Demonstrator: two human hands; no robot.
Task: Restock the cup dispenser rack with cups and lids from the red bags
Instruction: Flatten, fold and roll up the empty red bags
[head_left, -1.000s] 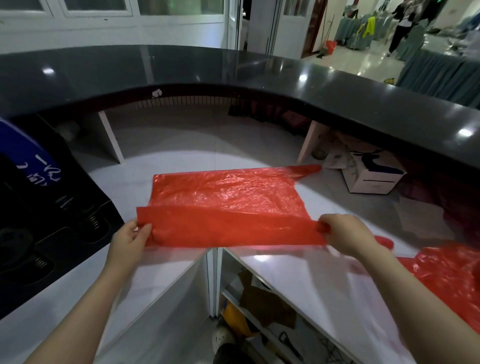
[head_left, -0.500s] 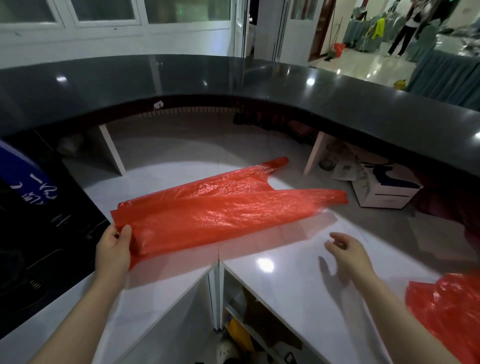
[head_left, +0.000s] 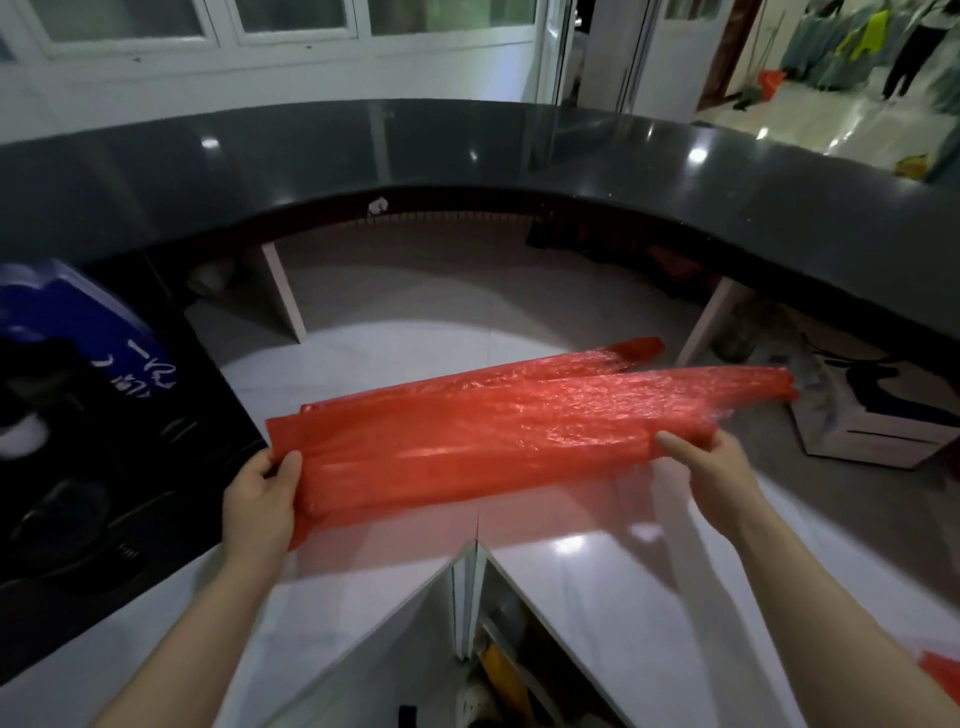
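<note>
The thin, crinkled red plastic bag (head_left: 483, 431) is flat and empty, folded lengthwise into a long strip. It lies over the glossy white desk (head_left: 613, 587), running from the left hand up and to the right, with its two handle loops pointing toward the far right end.

Hand state:
- The left hand (head_left: 262, 499) pinches the bag's lower left corner, thumb on top of the film and fingers curled beneath it.
- The right hand (head_left: 706, 460) grips the near edge of the bag toward its handle end; the thumb lies along the plastic, and the fingers are mostly hidden behind the film.

Progress assessment:
1. No cups or lids are visible anywhere in the head view.
2. The flat state of this bag suggests that its contents are already out. Whether they reached the rack cannot be confirmed.
3. The current step appears to be folding the emptied bag for tidy storage, a closing action rather than a loading action.
4. A scrap of second red plastic (head_left: 941, 675) shows at the lower right edge of the view. Whether it holds stock cannot be told.
5. The dark black unit (head_left: 104, 467) at the left, partly covered by a blue printed panel (head_left: 78, 322), may be the dispenser rack. Its fill level is not readable.

Remaining work, as a judgement: finish folding, set the bag aside, then check the second bag.
</note>
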